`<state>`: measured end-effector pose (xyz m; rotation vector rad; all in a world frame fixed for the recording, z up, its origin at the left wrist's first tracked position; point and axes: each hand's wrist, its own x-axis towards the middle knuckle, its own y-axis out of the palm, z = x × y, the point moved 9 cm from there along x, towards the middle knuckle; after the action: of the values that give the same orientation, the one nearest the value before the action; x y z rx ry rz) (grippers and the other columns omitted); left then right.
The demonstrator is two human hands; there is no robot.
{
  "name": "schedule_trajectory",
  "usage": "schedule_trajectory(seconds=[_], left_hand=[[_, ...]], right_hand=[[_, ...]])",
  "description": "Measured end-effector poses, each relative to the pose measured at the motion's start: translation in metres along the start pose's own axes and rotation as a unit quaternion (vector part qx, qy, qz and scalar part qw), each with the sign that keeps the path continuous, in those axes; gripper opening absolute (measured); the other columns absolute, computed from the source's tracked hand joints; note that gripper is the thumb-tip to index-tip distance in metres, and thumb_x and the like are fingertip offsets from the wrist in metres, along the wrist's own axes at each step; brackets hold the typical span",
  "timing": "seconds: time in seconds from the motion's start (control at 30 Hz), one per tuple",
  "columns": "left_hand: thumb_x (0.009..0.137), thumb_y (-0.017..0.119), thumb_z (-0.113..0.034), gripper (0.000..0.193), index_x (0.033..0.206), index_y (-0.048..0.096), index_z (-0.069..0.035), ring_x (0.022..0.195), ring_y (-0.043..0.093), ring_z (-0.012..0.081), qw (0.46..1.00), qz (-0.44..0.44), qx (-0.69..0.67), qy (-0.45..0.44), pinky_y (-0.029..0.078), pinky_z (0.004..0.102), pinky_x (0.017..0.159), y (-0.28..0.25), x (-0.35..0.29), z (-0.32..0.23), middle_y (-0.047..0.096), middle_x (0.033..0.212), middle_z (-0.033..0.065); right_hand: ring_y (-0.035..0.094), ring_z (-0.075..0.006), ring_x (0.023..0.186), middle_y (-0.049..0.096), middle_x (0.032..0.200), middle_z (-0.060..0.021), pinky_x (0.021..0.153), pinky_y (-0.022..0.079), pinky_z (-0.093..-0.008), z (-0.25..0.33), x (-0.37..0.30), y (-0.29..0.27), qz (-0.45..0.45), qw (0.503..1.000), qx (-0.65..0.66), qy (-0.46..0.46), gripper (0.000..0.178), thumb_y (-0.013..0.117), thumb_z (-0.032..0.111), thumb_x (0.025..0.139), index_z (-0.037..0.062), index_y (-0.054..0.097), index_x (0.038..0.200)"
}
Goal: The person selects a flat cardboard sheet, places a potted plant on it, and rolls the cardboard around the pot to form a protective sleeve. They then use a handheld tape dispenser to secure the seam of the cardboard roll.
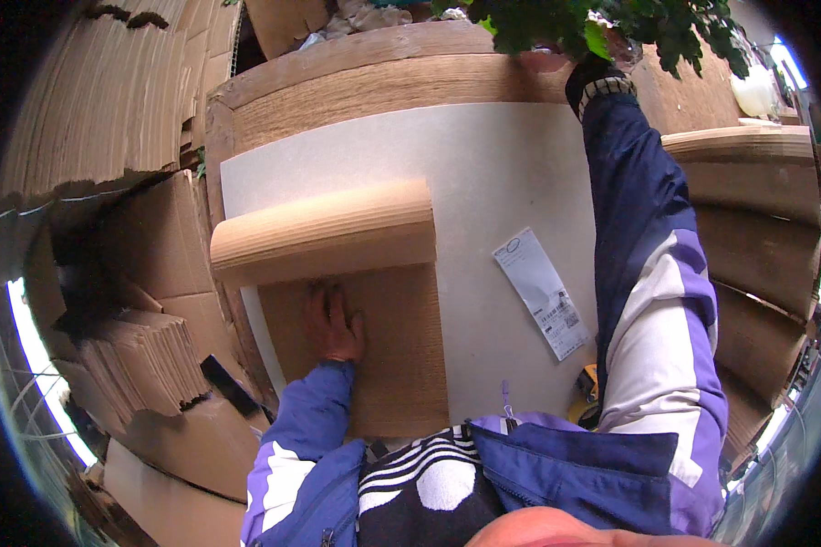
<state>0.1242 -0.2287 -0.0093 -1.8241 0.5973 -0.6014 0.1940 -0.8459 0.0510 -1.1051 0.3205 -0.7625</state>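
My left hand (337, 326) lies with its fingers spread on a brown corrugated cardboard sheet (397, 356). The sheet's far end curls over into a roll (324, 232) just beyond my fingertips. My right arm stretches to the far edge of the board. There my right hand (622, 47) is mostly hidden behind a green leafy plant (556, 23), so its fingers do not show. A white printed paper slip (540, 294) lies at a slant to the right of the cardboard, on the pale board (483, 164).
A wooden frame (365, 87) borders the pale board. Stacked cardboard (100, 100) stands at the left, with cut pieces (146, 356) below it. Curved cardboard sheets (748, 191) are layered at the right. A yellow and black object (588, 392) sits near my right elbow.
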Motion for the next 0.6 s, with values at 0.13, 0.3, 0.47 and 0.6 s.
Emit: schedule_trajectory(seconds=[0.13, 0.3, 0.47, 0.6], left_hand=[[0.074, 0.073, -0.026, 0.063, 0.132, 0.054, -0.008, 0.134, 0.037, 0.0437, 0.997, 0.056, 0.025, -0.057, 0.032, 0.0563, 0.108, 0.013, -0.002, 0.013, 0.040, 0.142, 0.0214], [0.075, 0.073, -0.028, 0.063, 0.132, 0.055, -0.007, 0.135, 0.035, 0.0448, 0.997, 0.059, -0.032, -0.050, 0.032, 0.0571, 0.108, 0.014, 0.000, 0.013, 0.041, 0.141, 0.0223], [0.075, 0.072, -0.026, 0.061, 0.131, 0.055, -0.006, 0.134, 0.035, 0.0463, 0.999, 0.027, -0.010, -0.026, 0.032, 0.0580, 0.108, 0.006, 0.000, 0.003, 0.041, 0.140, 0.0236], [0.075, 0.072, -0.025, 0.061, 0.130, 0.055, -0.005, 0.134, 0.035, 0.0461, 0.998, 0.048, -0.013, -0.028, 0.032, 0.0586, 0.108, 0.010, 0.005, 0.002, 0.041, 0.140, 0.0236]], right_hand=[[0.061, -0.0241, 0.094, 0.062, 0.104, -0.0078, 0.081, 0.051, -0.0372, 0.002, -0.005, 0.004, 0.007, 1.000, -0.003, -0.001, 0.036, 0.067, 0.027, 0.087, 0.0088, 0.060, 0.118], [0.061, -0.0246, 0.096, 0.061, 0.107, -0.0077, 0.083, 0.051, -0.0377, 0.002, -0.009, -0.001, 0.003, 1.000, -0.001, 0.003, 0.036, 0.066, 0.027, 0.087, 0.0098, 0.060, 0.119], [0.060, -0.0250, 0.098, 0.060, 0.109, -0.0077, 0.084, 0.051, -0.0381, -0.002, -0.023, -0.004, 0.004, 1.000, 0.005, 0.008, 0.036, 0.065, 0.028, 0.088, 0.0108, 0.060, 0.119], [0.060, -0.0254, 0.100, 0.060, 0.112, -0.0077, 0.085, 0.050, -0.0384, -0.004, -0.029, -0.004, 0.005, 1.000, 0.009, 0.017, 0.036, 0.064, 0.028, 0.088, 0.0115, 0.060, 0.120]])
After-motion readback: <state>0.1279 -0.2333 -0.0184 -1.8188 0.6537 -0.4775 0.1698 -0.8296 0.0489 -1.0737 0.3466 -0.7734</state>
